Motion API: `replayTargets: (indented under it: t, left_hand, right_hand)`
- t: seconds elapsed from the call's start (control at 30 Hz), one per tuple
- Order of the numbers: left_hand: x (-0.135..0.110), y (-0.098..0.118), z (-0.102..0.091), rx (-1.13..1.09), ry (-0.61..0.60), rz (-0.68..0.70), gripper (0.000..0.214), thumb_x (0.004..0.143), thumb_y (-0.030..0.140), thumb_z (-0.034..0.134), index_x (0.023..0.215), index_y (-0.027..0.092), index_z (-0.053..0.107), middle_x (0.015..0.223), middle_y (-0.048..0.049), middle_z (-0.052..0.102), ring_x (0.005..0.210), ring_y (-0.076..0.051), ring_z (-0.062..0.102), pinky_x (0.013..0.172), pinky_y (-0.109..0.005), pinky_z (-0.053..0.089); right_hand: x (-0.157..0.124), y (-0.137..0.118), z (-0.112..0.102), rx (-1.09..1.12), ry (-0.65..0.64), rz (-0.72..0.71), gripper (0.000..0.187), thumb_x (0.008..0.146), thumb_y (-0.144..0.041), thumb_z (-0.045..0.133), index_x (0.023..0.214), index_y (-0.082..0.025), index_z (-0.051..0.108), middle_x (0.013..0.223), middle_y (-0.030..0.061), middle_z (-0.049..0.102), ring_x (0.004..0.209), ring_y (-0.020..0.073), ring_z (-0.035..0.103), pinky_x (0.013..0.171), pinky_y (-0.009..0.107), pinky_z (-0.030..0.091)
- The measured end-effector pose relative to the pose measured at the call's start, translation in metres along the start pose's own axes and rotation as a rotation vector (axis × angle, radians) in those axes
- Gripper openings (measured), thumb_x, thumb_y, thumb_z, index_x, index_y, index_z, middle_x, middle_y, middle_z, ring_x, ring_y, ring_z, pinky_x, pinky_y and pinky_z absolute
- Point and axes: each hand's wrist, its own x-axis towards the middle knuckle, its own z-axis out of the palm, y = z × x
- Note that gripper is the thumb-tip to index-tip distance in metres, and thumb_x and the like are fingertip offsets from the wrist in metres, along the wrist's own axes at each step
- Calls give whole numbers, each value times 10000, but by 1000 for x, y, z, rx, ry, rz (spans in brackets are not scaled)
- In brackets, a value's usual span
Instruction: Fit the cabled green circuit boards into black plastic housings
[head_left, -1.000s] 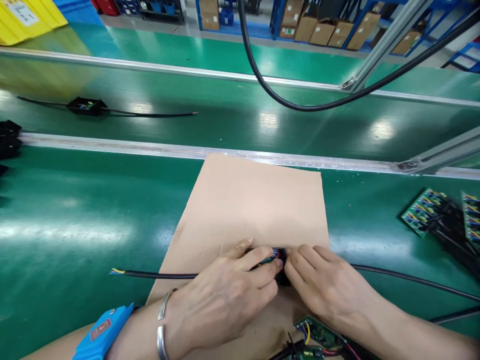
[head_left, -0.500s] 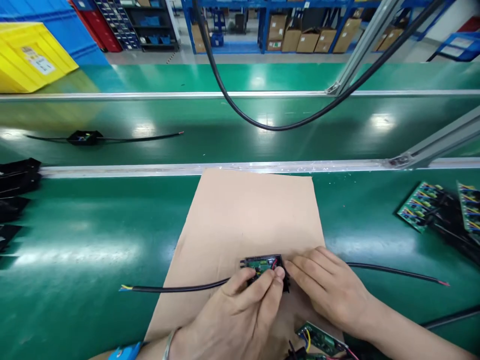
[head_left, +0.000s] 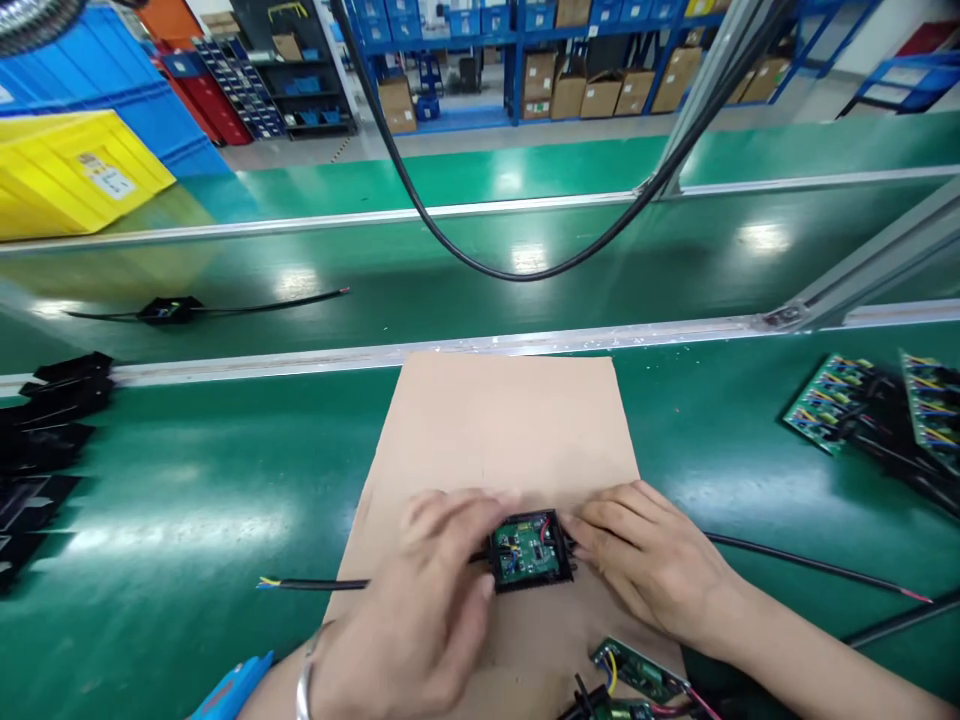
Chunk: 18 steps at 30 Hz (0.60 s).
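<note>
Down near the front edge of the bench [head_left: 187,480], both hands meet at a small black housing [head_left: 529,582] with a green circuit board [head_left: 529,548] seated in it, component side up. The housing lies flat on a brown cardboard sheet [head_left: 502,430] spread over the green surface, toward the sheet's near end.

The left hand [head_left: 420,610] is blurred. Its fingers are loosely bent and fanned over the housing's left edge, and whether they pinch anything cannot be told. A blue wrist strap [head_left: 232,685] and a metal bangle [head_left: 304,682] sit on that wrist. The right hand [head_left: 652,565] lies palm down, fingers stretched and held close together, their tips against the housing's right edge and not closed around it.

A black cable [head_left: 322,585] runs out leftward from the housing across the sheet and ends in bare coloured wires [head_left: 266,581]; a second black lead [head_left: 817,568] trails off to the right from under the right hand.

Just below the right wrist lies another loose board [head_left: 637,672] with wires. More green boards [head_left: 825,405] sit at the far right, and empty black housings [head_left: 52,420] are piled at the far left. Beyond the metal rail, one cabled unit [head_left: 169,310] rests on the conveyor belt [head_left: 600,270].
</note>
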Motion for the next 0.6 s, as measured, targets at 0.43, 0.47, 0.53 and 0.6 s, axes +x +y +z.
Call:
replayTargets:
  t: [0.43,0.47,0.53,0.6]
  left_hand:
    - [3,-20,-35,92,-424,-225,76,804,169,566,801,199,496,861,-21,543,841,-208,498,732,-323,389]
    - [2,-20,-36,109,-419,-231,70,812,154,548,805,197,493,861,-21,549,820,-201,506,709,-311,386]
    - [5,-21,-41,143,-382,-263,69,832,134,508,818,196,483,840,-15,563,740,-179,515,637,-285,367]
    - [17,-26,-51,176,-313,-280,67,863,146,483,825,201,479,782,5,570,664,-160,513,578,-264,337]
  right_hand:
    - [-34,27,-45,-2,-297,232,69,890,-164,501,901,-227,530,865,33,569,793,205,538,662,316,431]
    - [-37,29,-45,-2,-285,229,89,903,-152,471,875,-226,510,838,28,564,760,196,539,638,305,423]
    - [-35,36,-48,-19,-239,221,108,933,-176,430,854,-227,482,781,18,555,669,178,527,582,289,397]
    - [-20,49,-58,-82,-110,223,121,955,-246,417,856,-231,484,734,4,551,584,161,503,535,278,364]
